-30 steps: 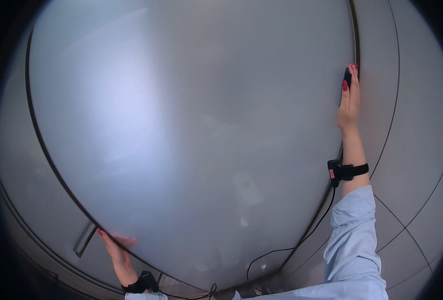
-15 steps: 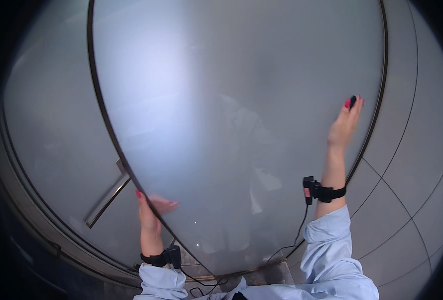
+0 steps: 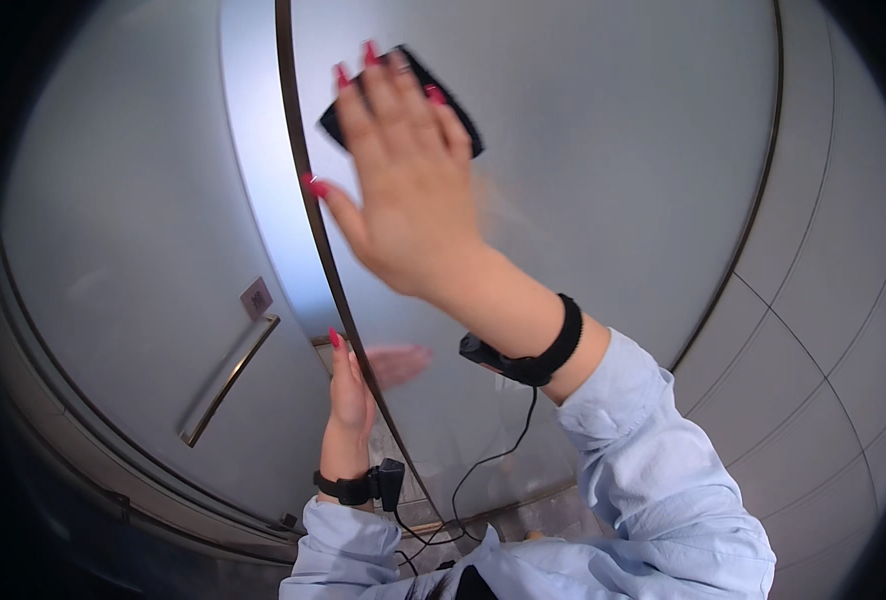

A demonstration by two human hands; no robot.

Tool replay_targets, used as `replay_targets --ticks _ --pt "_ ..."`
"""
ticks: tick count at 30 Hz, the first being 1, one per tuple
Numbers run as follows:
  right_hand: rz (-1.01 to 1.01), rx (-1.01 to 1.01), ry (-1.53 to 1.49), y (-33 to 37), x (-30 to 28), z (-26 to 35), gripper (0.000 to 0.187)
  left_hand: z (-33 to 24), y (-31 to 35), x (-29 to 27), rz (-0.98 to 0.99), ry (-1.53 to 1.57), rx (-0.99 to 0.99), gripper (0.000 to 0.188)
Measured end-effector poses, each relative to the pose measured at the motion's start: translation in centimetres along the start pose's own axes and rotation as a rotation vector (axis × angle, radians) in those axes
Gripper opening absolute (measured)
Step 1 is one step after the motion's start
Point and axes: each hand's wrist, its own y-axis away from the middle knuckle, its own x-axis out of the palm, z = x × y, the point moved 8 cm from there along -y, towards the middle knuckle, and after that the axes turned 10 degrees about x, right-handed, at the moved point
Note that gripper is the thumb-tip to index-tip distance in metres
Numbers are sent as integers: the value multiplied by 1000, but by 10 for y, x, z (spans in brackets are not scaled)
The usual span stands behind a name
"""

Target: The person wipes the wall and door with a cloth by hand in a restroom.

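A black cloth (image 3: 423,68) is pressed against a frosted glass door (image 3: 613,200) under my right hand (image 3: 403,180). The fingers lie over it, and its corners stick out around them; the thumb is by the door's dark edge strip (image 3: 308,190). Lower down, my left hand (image 3: 348,400) is closed round that same edge. Its thumb is on one side, and its fingers show blurred through the glass on the other.
Left of the door is another frosted panel (image 3: 143,200) with a metal bar handle (image 3: 231,385) and a small square plate (image 3: 256,298). Grey tiled wall (image 3: 813,330) runs along the right. Black wrist straps with cables (image 3: 483,460) are on both forearms.
My right hand has swept left and upward across the glass with the cloth. The door's edge has shifted right with my left hand on it, showing more of the panel at left.
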Motion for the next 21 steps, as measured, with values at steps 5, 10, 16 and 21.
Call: replay_targets --ticks 5,10,16,21 --pt "140 -60 19 65 20 21 64 5 -1 -22 -77 112 -9 100" --pt "404 -237 51 204 23 11 58 6 -2 -17 -195 118 42 97" --pt "732 -641 20 363 22 1 60 -11 -1 8 68 -33 11 113" --pt "757 -642 -91 383 26 2 57 -10 1 -4 10 -4 24 116"
